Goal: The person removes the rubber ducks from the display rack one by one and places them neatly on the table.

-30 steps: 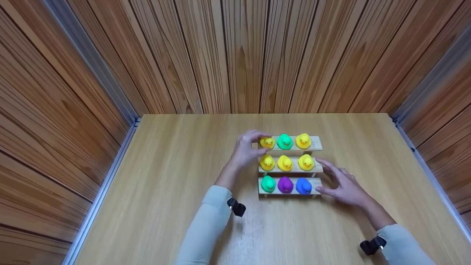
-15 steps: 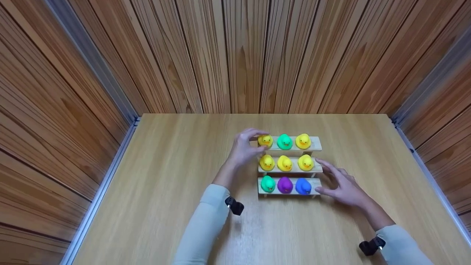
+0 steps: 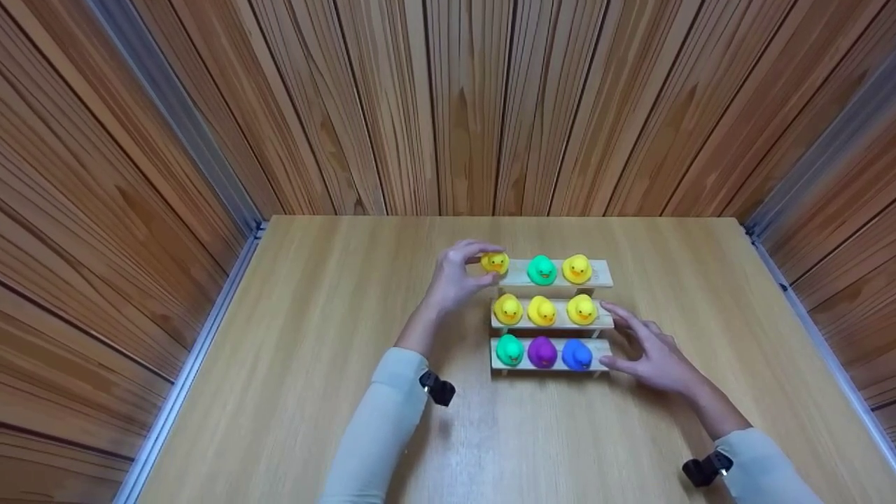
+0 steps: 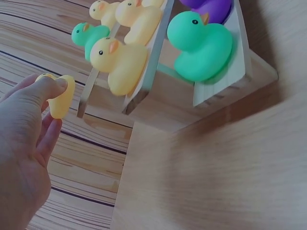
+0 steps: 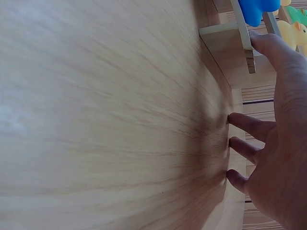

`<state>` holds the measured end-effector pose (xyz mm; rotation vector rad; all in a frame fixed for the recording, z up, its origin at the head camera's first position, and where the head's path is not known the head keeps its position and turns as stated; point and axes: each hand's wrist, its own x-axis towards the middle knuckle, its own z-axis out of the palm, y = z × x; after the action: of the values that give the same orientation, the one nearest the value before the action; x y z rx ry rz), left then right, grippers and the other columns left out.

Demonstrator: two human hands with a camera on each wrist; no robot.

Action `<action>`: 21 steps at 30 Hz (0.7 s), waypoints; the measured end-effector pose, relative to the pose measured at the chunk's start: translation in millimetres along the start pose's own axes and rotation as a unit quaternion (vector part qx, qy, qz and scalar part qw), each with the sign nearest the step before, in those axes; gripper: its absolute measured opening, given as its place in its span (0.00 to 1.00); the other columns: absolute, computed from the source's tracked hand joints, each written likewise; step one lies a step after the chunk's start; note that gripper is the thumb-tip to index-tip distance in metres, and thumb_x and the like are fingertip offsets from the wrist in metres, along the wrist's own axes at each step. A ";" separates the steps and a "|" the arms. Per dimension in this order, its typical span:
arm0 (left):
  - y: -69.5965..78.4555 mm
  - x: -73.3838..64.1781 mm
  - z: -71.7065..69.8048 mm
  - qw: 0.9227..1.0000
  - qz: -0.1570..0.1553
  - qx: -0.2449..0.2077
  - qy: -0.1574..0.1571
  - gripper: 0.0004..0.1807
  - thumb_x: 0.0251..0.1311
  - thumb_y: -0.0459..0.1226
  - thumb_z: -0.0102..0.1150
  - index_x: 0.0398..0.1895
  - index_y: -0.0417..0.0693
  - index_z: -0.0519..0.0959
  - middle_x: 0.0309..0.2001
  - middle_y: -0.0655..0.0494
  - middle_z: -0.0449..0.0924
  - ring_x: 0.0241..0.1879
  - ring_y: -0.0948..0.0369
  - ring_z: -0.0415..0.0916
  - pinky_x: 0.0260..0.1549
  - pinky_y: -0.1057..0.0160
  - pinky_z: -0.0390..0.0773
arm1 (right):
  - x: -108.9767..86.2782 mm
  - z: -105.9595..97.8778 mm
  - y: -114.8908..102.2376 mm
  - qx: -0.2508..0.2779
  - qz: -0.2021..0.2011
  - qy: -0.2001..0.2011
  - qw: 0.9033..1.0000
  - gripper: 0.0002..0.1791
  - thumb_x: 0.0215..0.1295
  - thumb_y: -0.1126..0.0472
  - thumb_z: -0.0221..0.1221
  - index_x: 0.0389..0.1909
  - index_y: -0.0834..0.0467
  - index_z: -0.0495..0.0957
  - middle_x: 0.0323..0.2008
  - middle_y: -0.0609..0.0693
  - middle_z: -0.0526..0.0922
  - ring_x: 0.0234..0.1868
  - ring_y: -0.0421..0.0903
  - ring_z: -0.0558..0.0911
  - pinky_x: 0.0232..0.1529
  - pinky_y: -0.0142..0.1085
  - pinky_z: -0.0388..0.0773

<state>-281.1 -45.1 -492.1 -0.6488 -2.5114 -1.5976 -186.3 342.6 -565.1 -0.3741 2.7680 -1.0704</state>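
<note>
My left hand [image 3: 451, 278] pinches a yellow rubber duck [image 3: 495, 263] between thumb and fingers, just off the left end of the top tier of a wooden three-tier stand [image 3: 600, 273]. In the left wrist view this duck [image 4: 63, 99] is raised beside the stand. My right hand [image 3: 654, 353] is at the stand's right end, fingers spread. In the right wrist view its thumb [image 5: 268, 45] rests at the end of the lowest tier, and other fingertips touch the tabletop. A green duck [image 3: 542, 270] and a yellow duck [image 3: 577, 269] sit on the top tier.
The middle tier bears three yellow ducks [image 3: 542, 311]. On the lowest tier sit a green duck [image 3: 510, 350], a purple duck [image 3: 542, 352] and a blue duck [image 3: 577, 354]. Wood-panelled walls [image 3: 462, 112] border the wooden table [image 3: 315, 350] at the back and sides.
My left hand has moved the yellow duck leftward and slightly away from me, off its place at the left end of the top tier. My right hand has stayed put.
</note>
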 end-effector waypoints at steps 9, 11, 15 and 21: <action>-8.0 -3.8 -13.2 1.000 -0.001 0.020 0.008 0.20 0.73 0.30 0.73 0.67 0.47 0.88 0.65 0.44 0.87 0.69 0.46 0.83 0.74 0.46 0.85 | -0.8 -0.8 -1.4 -0.003 0.004 0.003 1.000 0.52 0.74 0.40 0.72 0.91 0.33 0.53 0.84 0.69 0.69 0.83 0.77 0.62 0.72 0.83 0.57; -10.1 -5.1 -16.2 1.000 -0.002 0.020 0.010 0.20 0.73 0.30 0.73 0.66 0.47 0.88 0.65 0.44 0.87 0.69 0.45 0.83 0.74 0.44 0.85 | -1.0 -0.9 -1.1 -0.003 0.004 0.003 1.000 0.53 0.74 0.40 0.73 0.91 0.33 0.53 0.84 0.69 0.69 0.83 0.77 0.62 0.72 0.83 0.56; -15.0 -7.7 -22.3 1.000 -0.001 0.014 0.017 0.20 0.73 0.29 0.73 0.66 0.45 0.88 0.64 0.42 0.86 0.68 0.44 0.83 0.75 0.42 0.84 | -0.8 -1.1 -0.6 -0.002 0.001 0.003 1.000 0.53 0.74 0.41 0.73 0.91 0.33 0.53 0.84 0.69 0.69 0.82 0.76 0.62 0.72 0.83 0.54; -22.4 -13.3 -33.8 0.999 -0.002 0.017 0.031 0.20 0.72 0.28 0.73 0.64 0.44 0.89 0.63 0.43 0.87 0.68 0.45 0.84 0.76 0.43 0.83 | -0.9 -0.4 -0.7 0.001 0.002 0.002 1.000 0.53 0.74 0.41 0.73 0.91 0.32 0.53 0.84 0.69 0.69 0.82 0.77 0.62 0.72 0.83 0.55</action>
<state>-283.0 -87.0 -499.9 -0.5825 -2.4917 -1.5485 -185.4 342.5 -564.3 -0.3671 2.7700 -1.0739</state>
